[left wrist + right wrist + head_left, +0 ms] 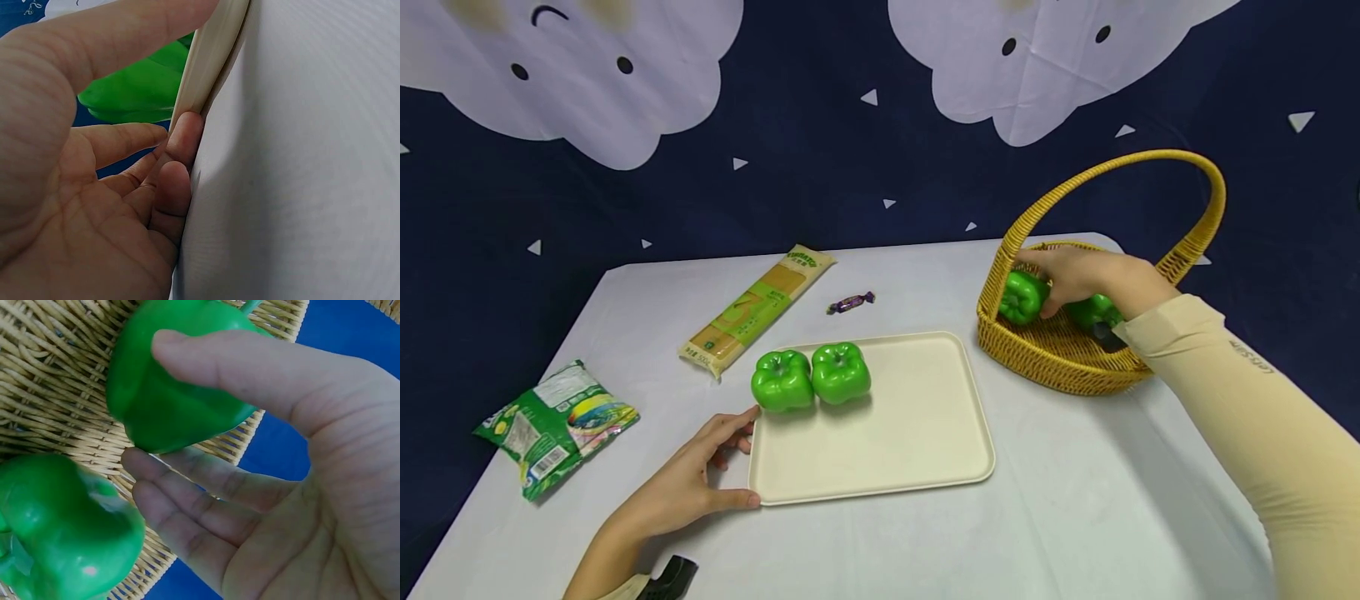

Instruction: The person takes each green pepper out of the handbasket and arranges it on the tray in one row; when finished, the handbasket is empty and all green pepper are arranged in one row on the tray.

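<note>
My left hand (681,487) rests against the left edge of a cream tray (910,425), thumb at the near corner and fingertips along the side. In the left wrist view, the fingertips (187,134) touch the tray rim (215,53). Two green bell peppers (782,381) (841,372) stand side by side at the tray's back left. Inside a yellow wicker basket (1060,367), my right hand (1086,275) grips a green pepper (1022,297). The right wrist view has the thumb across this pepper (181,394) and fingers beneath; another pepper (69,531) lies beside it.
A noodle packet (758,310) and a purple-wrapped candy (851,302) lie behind the tray. A green snack bag (559,429) is at the far left. The basket's tall handle (1135,158) arches above my right hand, and a dark curtain (805,167) hangs behind the table.
</note>
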Demonstrator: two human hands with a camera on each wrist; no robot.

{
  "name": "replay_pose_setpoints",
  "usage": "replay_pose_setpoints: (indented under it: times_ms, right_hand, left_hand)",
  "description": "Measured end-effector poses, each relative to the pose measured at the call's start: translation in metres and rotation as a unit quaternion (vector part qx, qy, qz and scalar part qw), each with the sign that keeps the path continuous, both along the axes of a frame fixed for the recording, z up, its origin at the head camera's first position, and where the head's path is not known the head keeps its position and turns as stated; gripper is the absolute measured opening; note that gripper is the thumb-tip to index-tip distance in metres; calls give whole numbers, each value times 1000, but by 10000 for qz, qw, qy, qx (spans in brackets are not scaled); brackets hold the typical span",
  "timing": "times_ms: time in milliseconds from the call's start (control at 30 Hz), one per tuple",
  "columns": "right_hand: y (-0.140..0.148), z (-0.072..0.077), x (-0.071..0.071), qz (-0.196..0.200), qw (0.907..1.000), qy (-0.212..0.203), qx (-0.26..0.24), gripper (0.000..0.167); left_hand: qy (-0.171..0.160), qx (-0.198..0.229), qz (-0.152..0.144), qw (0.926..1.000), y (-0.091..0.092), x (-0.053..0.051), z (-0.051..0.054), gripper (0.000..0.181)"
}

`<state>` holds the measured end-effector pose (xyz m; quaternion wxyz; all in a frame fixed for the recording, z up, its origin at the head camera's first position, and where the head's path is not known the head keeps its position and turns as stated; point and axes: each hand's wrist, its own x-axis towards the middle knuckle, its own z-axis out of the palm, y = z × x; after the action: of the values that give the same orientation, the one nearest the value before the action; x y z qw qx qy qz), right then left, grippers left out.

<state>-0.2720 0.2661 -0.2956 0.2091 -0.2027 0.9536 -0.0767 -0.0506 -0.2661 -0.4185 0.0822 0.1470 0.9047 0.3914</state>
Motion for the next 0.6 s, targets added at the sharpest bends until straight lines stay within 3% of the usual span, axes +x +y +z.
replay_pose_setpoints:
  times_ms: [133, 333, 600]
  right_hand:
    - [4, -1, -1, 195, 9997, 113, -32, 103]
    - [12, -3, 2, 418, 9977, 157, -505, 89]
    - [24, -4, 14, 141, 9962, 130, -850, 81]
  left_hand:
    - [-17, 20, -6, 10000, 0, 0, 1, 110]
    - [50, 68, -27, 10000, 0, 1, 0, 110]
    - [16, 62, 13, 10000, 0, 0, -1, 110]
